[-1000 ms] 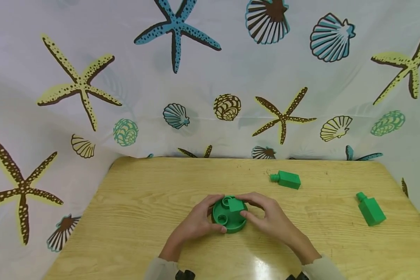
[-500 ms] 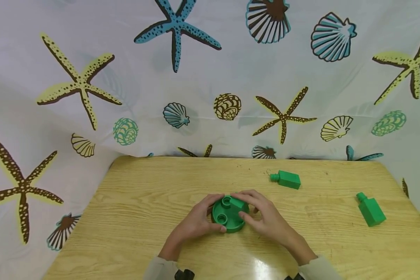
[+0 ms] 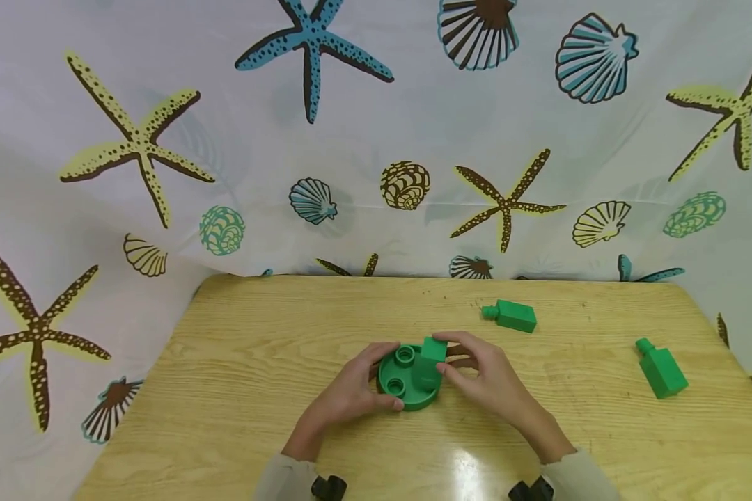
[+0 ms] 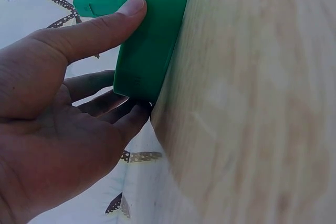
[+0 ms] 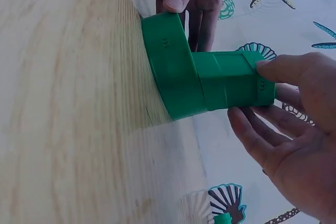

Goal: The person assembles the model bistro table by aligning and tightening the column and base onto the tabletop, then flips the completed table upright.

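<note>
A round green base (image 3: pixel 416 395) with a raised rim and two visible ring-shaped sockets lies on the wooden table. My left hand (image 3: pixel 354 386) grips its left side; in the left wrist view the thumb presses the wall of the base and the other fingers reach behind it. On the right part of the base stands a green rectangular block (image 5: pixel 226 77), its lower end at the base. My right hand (image 3: pixel 489 379) pinches the block's upper end between thumb and fingers. The block hides whatever lies under it.
Two more green blocks with narrow round necks lie on the wooden table (image 3: pixel 276 334): one block (image 3: pixel 517 316) at the back, another block (image 3: pixel 664 374) at the right. A white cloth (image 3: pixel 363 139) printed with starfish and shells hangs behind the table.
The block in my right hand has tipped about over the base and now stands farther right, with its top more visible. My left hand has kept its hold on the base.
</note>
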Available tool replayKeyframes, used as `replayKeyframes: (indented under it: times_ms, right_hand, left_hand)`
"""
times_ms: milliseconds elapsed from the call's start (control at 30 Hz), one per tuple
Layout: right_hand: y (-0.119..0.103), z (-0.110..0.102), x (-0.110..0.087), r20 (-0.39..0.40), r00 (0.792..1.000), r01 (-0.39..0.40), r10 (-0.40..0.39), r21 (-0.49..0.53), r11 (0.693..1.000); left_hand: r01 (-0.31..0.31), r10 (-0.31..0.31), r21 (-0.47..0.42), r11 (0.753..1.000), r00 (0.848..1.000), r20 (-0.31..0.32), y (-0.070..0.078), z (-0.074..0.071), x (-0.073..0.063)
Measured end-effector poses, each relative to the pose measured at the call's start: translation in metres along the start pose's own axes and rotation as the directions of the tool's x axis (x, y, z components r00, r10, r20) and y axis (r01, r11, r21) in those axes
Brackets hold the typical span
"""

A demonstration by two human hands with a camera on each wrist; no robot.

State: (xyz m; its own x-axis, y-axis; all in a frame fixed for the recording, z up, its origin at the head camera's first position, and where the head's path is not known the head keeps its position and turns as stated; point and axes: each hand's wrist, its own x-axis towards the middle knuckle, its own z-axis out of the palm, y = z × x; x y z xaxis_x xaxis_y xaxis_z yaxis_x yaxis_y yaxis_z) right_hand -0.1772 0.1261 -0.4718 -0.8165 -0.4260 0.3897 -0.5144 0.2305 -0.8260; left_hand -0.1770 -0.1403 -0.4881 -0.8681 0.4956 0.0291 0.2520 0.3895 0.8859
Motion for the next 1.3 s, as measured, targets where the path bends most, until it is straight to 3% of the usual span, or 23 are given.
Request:
replayKeyframes:
  times_ms: [167, 333, 533, 733, 1100, 1300]
  right_hand:
    - [-0.001, -0.003, -0.001, 0.009, 1.000, -0.013, 0.013, -0.072, 0.997]
    - [-0.002, -0.009, -0.004, 0.005, 1.000, -0.013, 0.013, -0.077, 0.997]
    - [-0.001, -0.014, -0.010, 0.000, 1.000, 0.004, -0.004, -0.004, 1.000]
    - [-0.002, -0.015, -0.011, 0.008, 0.998, -0.058, 0.058, 0.101, 0.993]
    - [0.003, -0.006, -0.010, 0.042, 0.999, -0.009, 0.008, 0.022, 1.000]
    - [0.004, -0.004, -0.009, 0.086, 0.995, -0.064, 0.056, 0.099, 0.993]
  left_hand:
    - [-0.005, 0.005, -0.016, 1.000, 1.000, 0.006, 0.000, -0.001, -0.001]
    - [-0.008, 0.008, -0.026, 1.000, 1.000, 0.003, 0.000, -0.001, -0.001]
    - [0.003, -0.003, -0.018, 1.000, 1.000, 0.006, 0.001, 0.000, -0.002]
    - [0.010, -0.010, -0.014, 1.000, 1.000, 0.001, 0.001, -0.001, -0.001]
    - [0.002, -0.002, 0.010, 1.000, 1.000, -0.008, 0.002, 0.001, 0.000]
    - [-0.007, 0.007, 0.019, 1.000, 1.000, -0.016, 0.000, 0.002, 0.000]
